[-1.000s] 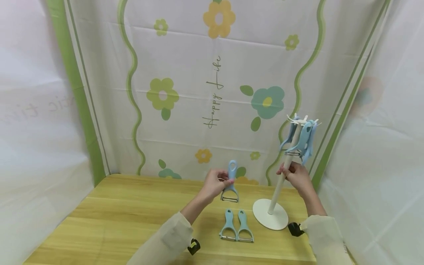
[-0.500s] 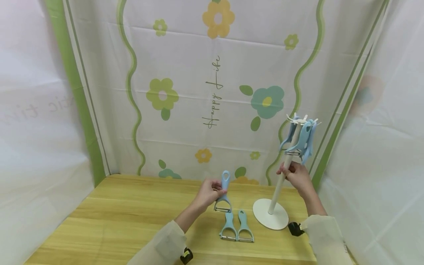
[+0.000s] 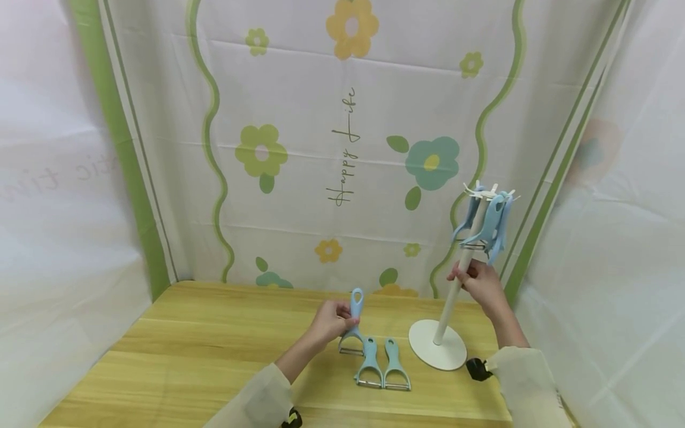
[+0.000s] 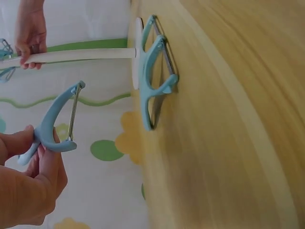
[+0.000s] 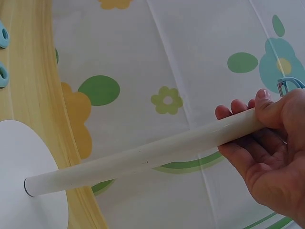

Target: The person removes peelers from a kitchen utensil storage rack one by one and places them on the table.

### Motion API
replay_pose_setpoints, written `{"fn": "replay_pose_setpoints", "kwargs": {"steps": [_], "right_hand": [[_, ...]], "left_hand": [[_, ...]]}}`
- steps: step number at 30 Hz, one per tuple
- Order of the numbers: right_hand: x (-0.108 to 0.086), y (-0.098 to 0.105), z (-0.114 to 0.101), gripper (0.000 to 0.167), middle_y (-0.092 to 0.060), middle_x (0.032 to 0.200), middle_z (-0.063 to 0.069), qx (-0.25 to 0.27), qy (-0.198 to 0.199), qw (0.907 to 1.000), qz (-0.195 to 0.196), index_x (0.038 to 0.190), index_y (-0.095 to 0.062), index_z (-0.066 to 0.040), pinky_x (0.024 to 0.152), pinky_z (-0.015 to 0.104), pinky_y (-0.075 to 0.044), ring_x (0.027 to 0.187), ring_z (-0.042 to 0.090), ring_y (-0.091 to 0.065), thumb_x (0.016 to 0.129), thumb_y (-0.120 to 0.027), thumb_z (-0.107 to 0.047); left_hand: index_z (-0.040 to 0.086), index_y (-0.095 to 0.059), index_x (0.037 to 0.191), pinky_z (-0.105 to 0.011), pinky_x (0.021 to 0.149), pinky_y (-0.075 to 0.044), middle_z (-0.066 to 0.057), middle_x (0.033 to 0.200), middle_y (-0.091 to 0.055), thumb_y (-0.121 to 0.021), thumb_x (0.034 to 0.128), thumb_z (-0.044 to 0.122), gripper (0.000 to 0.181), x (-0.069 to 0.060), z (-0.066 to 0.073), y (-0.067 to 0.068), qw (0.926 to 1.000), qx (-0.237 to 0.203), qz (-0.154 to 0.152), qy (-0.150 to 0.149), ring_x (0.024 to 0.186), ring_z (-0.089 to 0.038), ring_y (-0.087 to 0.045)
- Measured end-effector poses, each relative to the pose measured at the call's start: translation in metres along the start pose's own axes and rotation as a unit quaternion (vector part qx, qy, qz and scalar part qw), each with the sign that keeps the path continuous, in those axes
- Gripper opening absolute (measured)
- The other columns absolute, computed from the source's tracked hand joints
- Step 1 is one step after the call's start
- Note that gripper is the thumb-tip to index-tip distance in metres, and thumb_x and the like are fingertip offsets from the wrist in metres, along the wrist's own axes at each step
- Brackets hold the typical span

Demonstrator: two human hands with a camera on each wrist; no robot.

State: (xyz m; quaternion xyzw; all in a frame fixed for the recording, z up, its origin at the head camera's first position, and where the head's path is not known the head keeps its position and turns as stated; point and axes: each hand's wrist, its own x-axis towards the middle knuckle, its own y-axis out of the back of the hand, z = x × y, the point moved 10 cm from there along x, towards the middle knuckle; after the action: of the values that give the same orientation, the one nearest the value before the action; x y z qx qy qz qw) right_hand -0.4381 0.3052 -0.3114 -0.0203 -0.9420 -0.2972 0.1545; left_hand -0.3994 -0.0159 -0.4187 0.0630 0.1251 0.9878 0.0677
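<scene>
My left hand [image 3: 329,324] pinches a light blue peeler [image 3: 357,304] by its handle, loop end up and blade down. In the left wrist view that peeler [image 4: 46,126] is clear of the table. Just right of it, two blue-green peelers [image 3: 370,356] lie side by side on the table, blades toward me. My right hand [image 3: 478,285] grips the white post of a stand [image 3: 449,306] below its top. Several blue peelers [image 3: 489,223] hang from the hooks up there. The right wrist view shows thumb and fingers round the post [image 5: 147,155].
The stand's round white base [image 3: 428,351] rests on the wooden table [image 3: 214,351] at the right. A white flowered curtain [image 3: 299,208] hangs behind the table's back edge, with more sheeting on both sides.
My left hand has come down and to the left with the light blue peeler, from above the two lying peelers to their left. My right hand keeps its hold on the post.
</scene>
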Motion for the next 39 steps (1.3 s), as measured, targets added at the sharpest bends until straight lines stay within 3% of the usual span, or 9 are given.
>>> {"fn": "replay_pose_setpoints", "kwargs": {"steps": [18, 22, 26, 33, 36, 39], "right_hand": [[0.0, -0.001, 0.003, 0.029, -0.073, 0.1, 0.016, 0.0, -0.001, 1.0, -0.001, 0.112, -0.06, 0.005, 0.088, 0.034, -0.059, 0.105, 0.032, -0.066, 0.105, -0.051, -0.022], [0.0, 0.0, 0.002, 0.03, -0.073, 0.099, 0.014, -0.002, 0.003, 1.0, 0.002, 0.113, -0.06, 0.005, 0.086, 0.031, -0.059, 0.1, 0.022, -0.067, 0.105, -0.051, -0.022], [0.0, -0.001, 0.001, 0.03, -0.073, 0.099, 0.013, 0.001, 0.004, 1.0, -0.001, 0.113, -0.06, 0.006, 0.084, 0.029, -0.059, 0.097, 0.018, -0.067, 0.105, -0.052, -0.022], [0.0, -0.001, 0.001, 0.029, -0.073, 0.099, 0.013, 0.016, 0.003, 0.9999, -0.005, 0.113, -0.06, 0.006, 0.082, 0.024, -0.058, 0.095, 0.013, -0.067, 0.105, -0.052, -0.02], [0.0, -0.001, 0.001, 0.031, -0.073, 0.099, 0.013, 0.025, 0.002, 0.9996, -0.008, 0.115, -0.06, 0.008, 0.084, 0.028, -0.059, 0.096, 0.011, -0.067, 0.105, -0.052, -0.02], [0.0, -0.001, 0.001, 0.032, -0.073, 0.101, 0.015, 0.026, 0.001, 0.9996, -0.011, 0.116, -0.06, 0.008, 0.086, 0.033, -0.059, 0.099, 0.016, -0.068, 0.105, -0.051, -0.021]], "left_hand": [[-0.008, -0.065, 0.098, -0.028, 0.064, -0.058, -0.01, 0.082, -0.063, -0.074, 0.0834, -0.001, 0.018, -0.01, -0.031, 0.002, 0.9961, 0.082, -0.023, 0.026, 0.073, -0.017, -0.061], [-0.004, -0.066, 0.087, -0.023, 0.056, -0.052, -0.004, 0.072, -0.059, -0.073, 0.0847, 0.0, 0.009, -0.012, -0.041, 0.0, 0.9941, 0.095, -0.037, 0.038, 0.065, -0.013, -0.056], [-0.001, -0.064, 0.078, -0.019, 0.051, -0.046, -0.001, 0.066, -0.056, -0.073, 0.0856, 0.002, 0.012, -0.013, -0.053, -0.002, 0.9923, 0.1, -0.046, 0.058, 0.059, -0.01, -0.053], [-0.005, -0.069, 0.082, -0.023, 0.054, -0.055, -0.008, 0.069, -0.068, -0.073, 0.0835, -0.002, 0.005, -0.011, -0.066, -0.005, 0.9907, 0.108, -0.054, 0.063, 0.059, -0.012, -0.063], [-0.004, -0.068, 0.073, -0.021, 0.048, -0.051, -0.006, 0.062, -0.066, -0.073, 0.085, 0.0, 0.014, -0.01, -0.069, -0.007, 0.9866, 0.141, -0.06, 0.055, 0.053, -0.01, -0.059], [-0.002, -0.064, 0.061, -0.017, 0.042, -0.043, 0.0, 0.051, -0.057, -0.073, 0.0876, 0.005, 0.029, -0.01, -0.071, -0.01, 0.978, 0.193, -0.071, 0.038, 0.044, -0.007, -0.049]]}}
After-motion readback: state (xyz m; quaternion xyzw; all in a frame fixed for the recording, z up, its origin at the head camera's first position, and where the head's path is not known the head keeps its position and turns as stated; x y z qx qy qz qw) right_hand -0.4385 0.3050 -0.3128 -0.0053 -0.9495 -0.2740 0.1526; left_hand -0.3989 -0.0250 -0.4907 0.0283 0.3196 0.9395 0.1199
